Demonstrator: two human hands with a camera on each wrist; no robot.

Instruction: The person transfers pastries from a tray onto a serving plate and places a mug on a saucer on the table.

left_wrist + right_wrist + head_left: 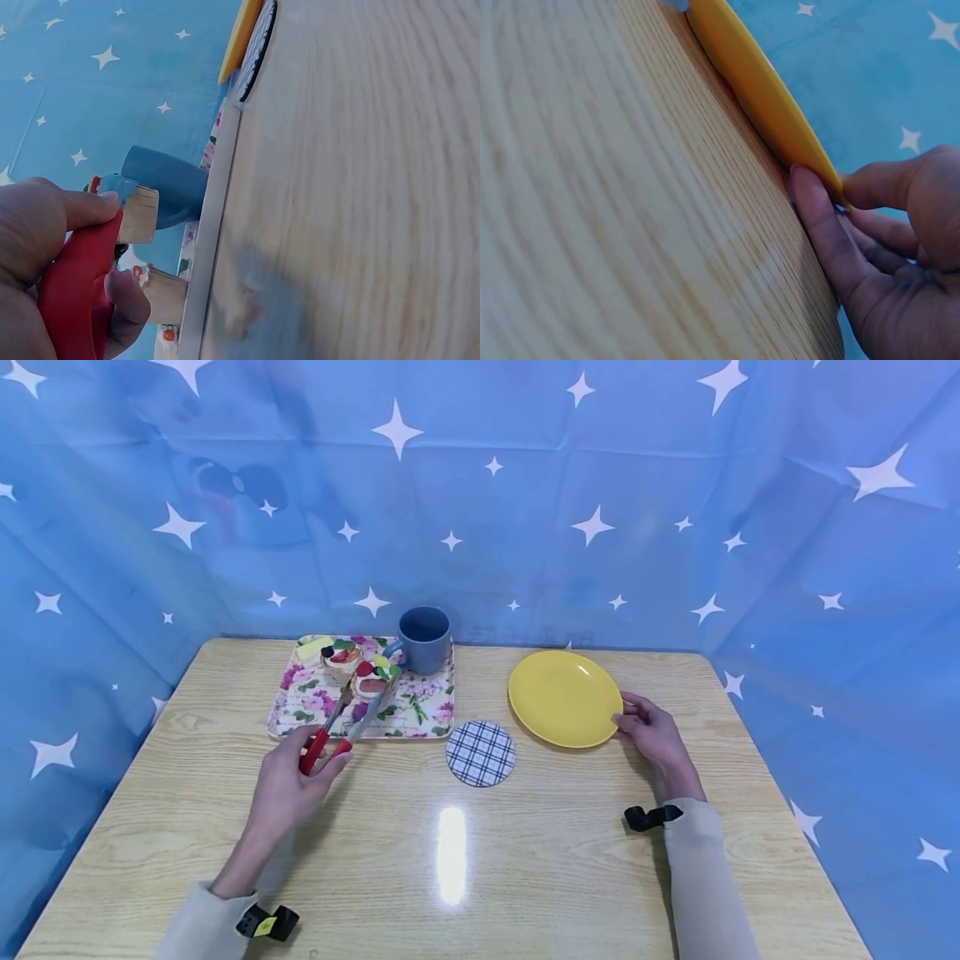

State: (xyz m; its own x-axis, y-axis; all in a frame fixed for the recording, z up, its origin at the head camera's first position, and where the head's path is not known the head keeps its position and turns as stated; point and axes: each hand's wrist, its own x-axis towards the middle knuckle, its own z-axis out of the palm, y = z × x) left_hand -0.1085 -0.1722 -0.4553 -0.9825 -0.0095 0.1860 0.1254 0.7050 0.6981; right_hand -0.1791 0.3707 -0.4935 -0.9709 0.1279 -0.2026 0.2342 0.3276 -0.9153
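Observation:
My left hand (285, 789) grips red-handled tongs (317, 750), their metal arms on either side of a small berry-topped dessert (370, 685). In the left wrist view that dessert (139, 216) hangs off the tray surface, beside the blue mug (176, 184). A second fruit-topped dessert (342, 660) stands on the flowered tray (281, 714), just behind it. My right hand (656, 737) pinches the right rim of a yellow plate (566, 700). In the right wrist view, fingers (821, 202) reach that rim from both faces.
A pale yellow piece (313, 648) lies in the tray's back left corner, with the mug at its back right. Between tray and plate, a round checked coaster (481, 753) lies on the wooden table (540, 860). A blue star curtain (510, 527) surrounds the table's back and sides.

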